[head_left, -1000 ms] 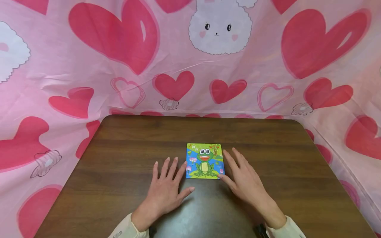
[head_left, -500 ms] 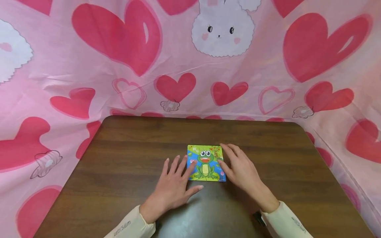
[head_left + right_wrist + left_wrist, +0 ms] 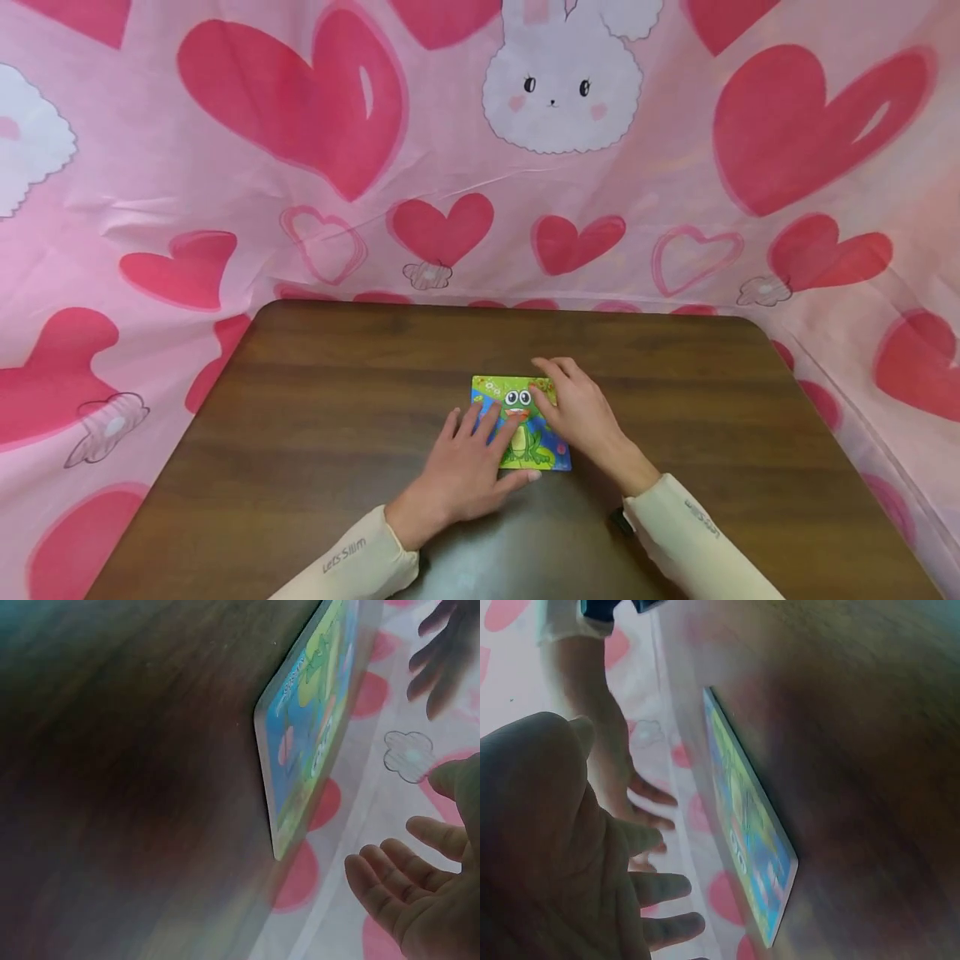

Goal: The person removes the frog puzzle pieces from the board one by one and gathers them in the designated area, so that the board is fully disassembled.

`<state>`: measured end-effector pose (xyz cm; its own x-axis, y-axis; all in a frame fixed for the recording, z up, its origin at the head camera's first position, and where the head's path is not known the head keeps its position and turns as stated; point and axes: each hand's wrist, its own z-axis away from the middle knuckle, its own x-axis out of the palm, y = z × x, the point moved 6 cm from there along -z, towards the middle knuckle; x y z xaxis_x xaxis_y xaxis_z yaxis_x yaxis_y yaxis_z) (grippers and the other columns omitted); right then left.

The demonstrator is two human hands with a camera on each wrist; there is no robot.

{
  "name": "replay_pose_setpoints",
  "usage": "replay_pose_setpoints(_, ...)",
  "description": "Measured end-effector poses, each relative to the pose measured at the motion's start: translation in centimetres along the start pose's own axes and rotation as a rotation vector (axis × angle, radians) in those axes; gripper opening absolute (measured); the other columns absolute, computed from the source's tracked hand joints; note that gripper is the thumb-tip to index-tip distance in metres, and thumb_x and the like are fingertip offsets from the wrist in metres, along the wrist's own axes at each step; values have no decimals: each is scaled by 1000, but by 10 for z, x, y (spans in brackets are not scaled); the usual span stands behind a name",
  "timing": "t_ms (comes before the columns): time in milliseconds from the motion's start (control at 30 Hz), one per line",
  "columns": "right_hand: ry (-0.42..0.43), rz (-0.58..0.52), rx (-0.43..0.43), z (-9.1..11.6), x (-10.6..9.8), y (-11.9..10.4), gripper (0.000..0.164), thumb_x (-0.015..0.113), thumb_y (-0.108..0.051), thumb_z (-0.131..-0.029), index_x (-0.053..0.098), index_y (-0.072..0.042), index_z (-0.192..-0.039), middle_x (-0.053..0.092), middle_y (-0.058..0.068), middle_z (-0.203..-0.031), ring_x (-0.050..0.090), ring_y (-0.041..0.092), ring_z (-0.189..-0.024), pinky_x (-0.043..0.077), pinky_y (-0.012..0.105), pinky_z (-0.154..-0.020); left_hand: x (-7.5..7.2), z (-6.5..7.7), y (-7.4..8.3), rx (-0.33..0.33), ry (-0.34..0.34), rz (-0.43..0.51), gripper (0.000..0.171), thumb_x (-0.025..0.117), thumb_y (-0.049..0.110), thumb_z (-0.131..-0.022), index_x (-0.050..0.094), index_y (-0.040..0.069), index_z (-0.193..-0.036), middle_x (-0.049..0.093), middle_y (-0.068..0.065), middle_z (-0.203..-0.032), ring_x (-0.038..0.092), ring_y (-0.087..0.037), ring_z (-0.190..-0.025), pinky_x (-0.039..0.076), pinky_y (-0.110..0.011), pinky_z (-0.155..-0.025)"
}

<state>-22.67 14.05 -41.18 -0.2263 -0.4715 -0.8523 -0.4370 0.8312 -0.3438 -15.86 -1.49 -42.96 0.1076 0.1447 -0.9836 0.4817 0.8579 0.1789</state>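
Note:
A thin square board printed with a green frog lies flat on the table; faint lines like puzzle seams cross it in the left wrist view. Over its left part hovers my left hand, fingers spread and straight, hiding some of the picture. My right hand is above the top right corner with its fingers loosely bent. Both wrist views show a gap between the hands and the board. Neither the left palm nor the right palm holds anything.
The dark brown wooden table has rounded far corners. Behind it and along both sides hangs a pink cloth with red hearts and a white rabbit face. Pale sleeves cover both forearms.
Both hands have moved inward from beside the board to over it, the left going right and the right going left and slightly away. The board stays on the table.

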Motion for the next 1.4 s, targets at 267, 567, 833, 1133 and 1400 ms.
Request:
replay_pose_setpoints(267,-46,-123,84,-20,17,4,35,69,-25,-96,68,-9,-127,69,13,-121,71,27,-100,58,48,-87,13,-10,10,27,-74,-15,80,34,76,-96,33,28,-159,30,-5,-166,24,-39,-154,23,-57,-122)
replay_pose_setpoints(567,-266,-697,487,-33,45,34,38,50,-30,-107,66,-3,-129,70,18,-118,71,29,-99,60,37,-81,24,-21,18,103,-127,-17,79,34,74,-97,33,25,-159,26,-4,-169,23,-34,-155,25,-51,-123)
replay_pose_setpoints(833,-361,-855,595,-44,52,38,41,48,-29,-109,62,2,-131,67,20,-117,69,26,-99,60,37,-86,29,-33,21,88,-147,17,80,40,73,-96,36,22,-158,30,-10,-166,32,-39,-150,35,-51,-118)
replay_pose_setpoints(1133,-405,-857,609,-51,63,35,39,50,-27,-108,63,2,-130,68,19,-116,69,23,-96,60,36,-87,32,-39,21,38,-160,-77,81,38,76,-96,36,24,-158,32,-9,-165,35,-33,-150,40,-48,-114)
replay_pose_setpoints(1400,-427,-855,591,-54,72,27,38,49,-28,-108,64,0,-129,69,18,-115,69,21,-94,61,34,-82,33,-41,22,14,-154,-184,83,35,77,-95,36,24,-158,34,-6,-164,38,-30,-148,46,-42,-110)
